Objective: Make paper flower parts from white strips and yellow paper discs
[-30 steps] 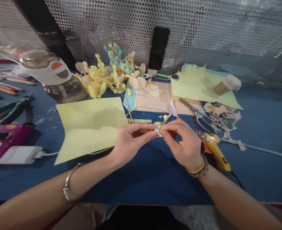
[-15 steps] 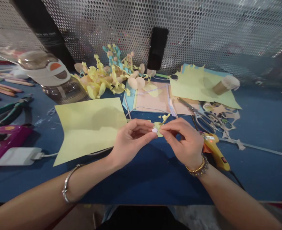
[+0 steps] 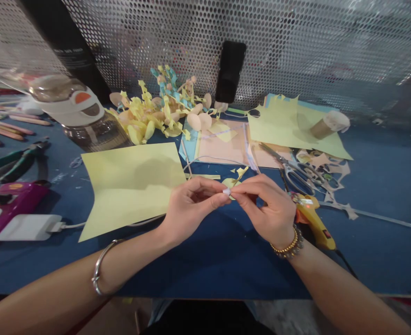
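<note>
A small white piece (image 3: 227, 191), perhaps paper, is pinched between the fingertips of my left hand (image 3: 195, 197). My right hand (image 3: 266, 204) meets it from the other side, thumb and forefinger pressed together on the same piece. Just behind the fingertips lies a round pale yellow paper piece (image 3: 230, 182), partly hidden by my fingers. A short curled yellow paper strip (image 3: 241, 172) rests by it. To the left of my left hand is a large yellow paper sheet (image 3: 132, 186) with curved edges.
Scissors (image 3: 298, 174), paper scraps (image 3: 326, 165) and a yellow glue gun (image 3: 315, 221) lie at right. Paper flowers (image 3: 146, 116) and a bottle (image 3: 83, 111) stand behind, beside a phone (image 3: 230, 72) leaning on the mesh. Pliers (image 3: 20, 160) and a purple power strip (image 3: 20, 204) sit at left.
My right fingertips have moved slightly left and now touch the white piece, which has turned a little. The things on the table have stayed put.
</note>
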{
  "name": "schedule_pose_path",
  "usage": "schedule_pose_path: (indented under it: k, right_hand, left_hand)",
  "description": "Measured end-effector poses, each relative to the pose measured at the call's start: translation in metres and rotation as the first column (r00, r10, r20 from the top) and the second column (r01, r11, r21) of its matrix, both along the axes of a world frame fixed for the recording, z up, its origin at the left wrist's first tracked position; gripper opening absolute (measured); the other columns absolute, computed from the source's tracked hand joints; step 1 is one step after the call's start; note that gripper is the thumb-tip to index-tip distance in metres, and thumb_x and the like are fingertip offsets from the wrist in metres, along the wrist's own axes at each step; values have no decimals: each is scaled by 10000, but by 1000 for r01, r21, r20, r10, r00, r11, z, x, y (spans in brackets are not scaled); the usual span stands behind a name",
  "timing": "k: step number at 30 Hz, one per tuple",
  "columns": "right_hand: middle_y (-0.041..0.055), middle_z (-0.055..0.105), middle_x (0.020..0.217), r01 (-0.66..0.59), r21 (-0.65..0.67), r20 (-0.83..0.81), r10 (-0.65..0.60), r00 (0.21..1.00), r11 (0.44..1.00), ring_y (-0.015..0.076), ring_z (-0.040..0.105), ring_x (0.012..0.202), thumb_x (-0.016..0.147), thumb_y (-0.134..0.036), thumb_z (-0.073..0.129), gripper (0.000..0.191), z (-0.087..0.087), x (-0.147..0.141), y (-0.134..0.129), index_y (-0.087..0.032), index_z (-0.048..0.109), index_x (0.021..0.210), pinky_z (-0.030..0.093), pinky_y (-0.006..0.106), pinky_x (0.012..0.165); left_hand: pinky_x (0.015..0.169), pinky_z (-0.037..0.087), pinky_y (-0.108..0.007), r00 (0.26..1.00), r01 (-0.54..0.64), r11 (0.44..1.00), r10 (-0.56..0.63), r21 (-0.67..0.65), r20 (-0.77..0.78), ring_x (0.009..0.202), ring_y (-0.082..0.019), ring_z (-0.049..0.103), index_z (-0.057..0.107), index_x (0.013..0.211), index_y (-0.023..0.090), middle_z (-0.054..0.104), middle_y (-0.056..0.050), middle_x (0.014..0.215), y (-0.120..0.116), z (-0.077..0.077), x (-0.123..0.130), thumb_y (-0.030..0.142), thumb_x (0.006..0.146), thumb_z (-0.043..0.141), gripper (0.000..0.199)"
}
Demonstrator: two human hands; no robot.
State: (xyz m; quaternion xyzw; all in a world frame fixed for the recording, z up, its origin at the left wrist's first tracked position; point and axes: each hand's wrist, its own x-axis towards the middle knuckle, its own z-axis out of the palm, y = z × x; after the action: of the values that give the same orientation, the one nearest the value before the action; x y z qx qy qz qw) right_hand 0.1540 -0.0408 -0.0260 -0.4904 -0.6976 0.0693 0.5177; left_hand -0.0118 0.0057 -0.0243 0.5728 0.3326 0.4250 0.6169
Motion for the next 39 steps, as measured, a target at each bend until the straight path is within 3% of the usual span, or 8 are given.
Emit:
schedule_pose_path:
  k: [10,14,21,26,35,39]
  right_hand:
    - [-6,597,777,-47,-165,-202,12,979,985,106,578,590,871,-182,615,57,-1,-8,-1,-211,644,831,494,261,529]
    - [-5,615,791,-34,-141,-211,3,978,989,102,578,581,854,-194,647,34,-1,-8,0,-222,662,843,490,251,506]
    - [3,636,786,3,-24,-53,-5,999,1000,121,589,663,845,-145,654,73,2,-5,-1,-218,658,849,487,261,560]
    - [-2,623,780,8,-48,4,-8,1000,999,125,568,655,860,-163,634,61,1,-3,-1,-223,641,854,472,268,555]
    - [2,635,795,4,-47,-85,-8,996,999,110,568,635,844,-160,663,51,0,-1,1,-208,665,862,466,259,539]
    - [8,626,814,-23,-57,-120,16,993,998,94,562,616,849,-145,654,65,3,-1,1,-196,672,884,460,241,511]
  left_hand:
    - [667,609,-238,1000,6,1000,-6,17,22,707,-160,732,689,801,177,758,-29,757,0,-1,1,245,744,757,112]
    - [658,610,-248,1000,-18,999,18,26,16,702,-166,730,686,794,180,755,-27,742,0,-1,1,242,730,765,119]
    - [674,599,-218,999,6,1000,-6,6,33,702,-143,727,696,803,187,753,-14,738,0,-2,0,214,745,756,88]
    - [677,603,-224,1000,11,1000,-11,4,15,705,-151,728,709,800,182,759,-23,751,0,-2,0,227,740,762,92]
    - [684,593,-160,993,15,1000,-16,18,115,725,-108,725,753,900,221,769,6,845,1,-4,1,174,755,746,153]
    - [684,582,-129,990,35,999,-36,10,138,713,-89,722,741,925,216,762,22,787,1,-3,1,133,742,751,201]
